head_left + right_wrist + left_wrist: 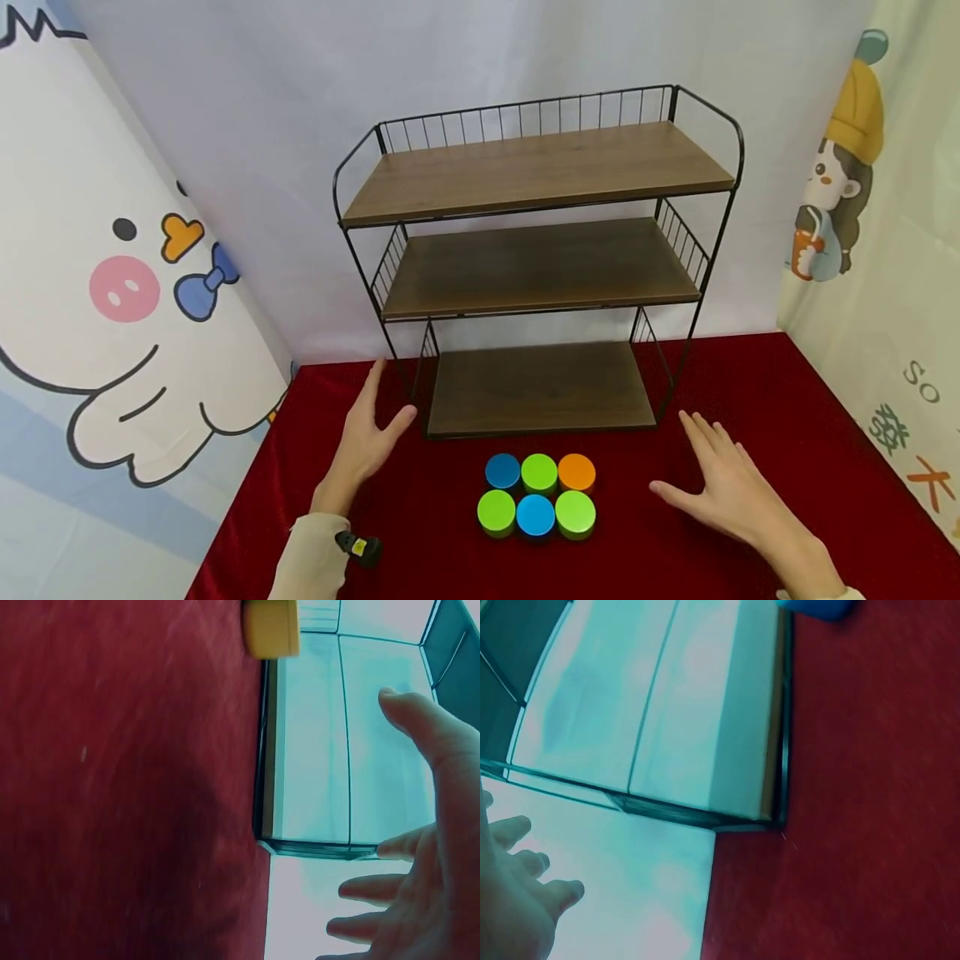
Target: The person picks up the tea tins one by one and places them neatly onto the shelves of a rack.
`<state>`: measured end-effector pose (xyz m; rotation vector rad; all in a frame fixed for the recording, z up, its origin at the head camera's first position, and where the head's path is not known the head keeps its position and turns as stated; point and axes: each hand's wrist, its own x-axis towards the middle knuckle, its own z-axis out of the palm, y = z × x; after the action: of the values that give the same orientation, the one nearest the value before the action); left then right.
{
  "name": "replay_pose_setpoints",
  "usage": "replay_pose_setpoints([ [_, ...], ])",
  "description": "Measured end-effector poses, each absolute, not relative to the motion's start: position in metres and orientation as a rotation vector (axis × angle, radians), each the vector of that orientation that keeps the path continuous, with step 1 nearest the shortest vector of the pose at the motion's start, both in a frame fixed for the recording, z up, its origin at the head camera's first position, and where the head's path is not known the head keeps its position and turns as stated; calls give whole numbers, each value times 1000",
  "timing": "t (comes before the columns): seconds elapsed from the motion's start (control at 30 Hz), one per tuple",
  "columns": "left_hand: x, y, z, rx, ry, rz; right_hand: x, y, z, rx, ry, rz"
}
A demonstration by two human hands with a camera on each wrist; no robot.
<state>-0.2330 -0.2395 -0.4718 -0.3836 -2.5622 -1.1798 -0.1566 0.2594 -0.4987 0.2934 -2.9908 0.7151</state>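
My left hand is held over the red cloth at the shelf's left front corner, fingers straight and thumb spread, holding nothing. On the other side, my right hand hovers near the shelf's right front corner, also empty with its fingers extended. Between the hands stand several round lidded containers in two rows. The back row has a dark blue one, a green one and an orange one. In front are a green one, a light blue one and another green one.
A three-tier shelf with wooden boards and a black wire frame stands behind the containers. Red cloth covers the table. Printed curtains hang at the back and both sides. A black wrist strap is on the left sleeve.
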Motion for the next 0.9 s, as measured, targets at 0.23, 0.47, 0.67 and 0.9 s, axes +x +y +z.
replay_pose_setpoints([
  [0.23,-239,-225,-457,-424,-2377,-1379,-153,243,-497,322,-2988,827],
  [0.47,-248,-213,-450,-409,-2256,-1564,-149,229,-498,418,-2938,895],
  [0.67,-252,-207,-446,-384,-2140,-1648,-147,217,-500,472,-2913,974],
  [0.9,-253,-200,-437,-315,-2009,-1692,-145,204,-500,489,-2878,1015],
])
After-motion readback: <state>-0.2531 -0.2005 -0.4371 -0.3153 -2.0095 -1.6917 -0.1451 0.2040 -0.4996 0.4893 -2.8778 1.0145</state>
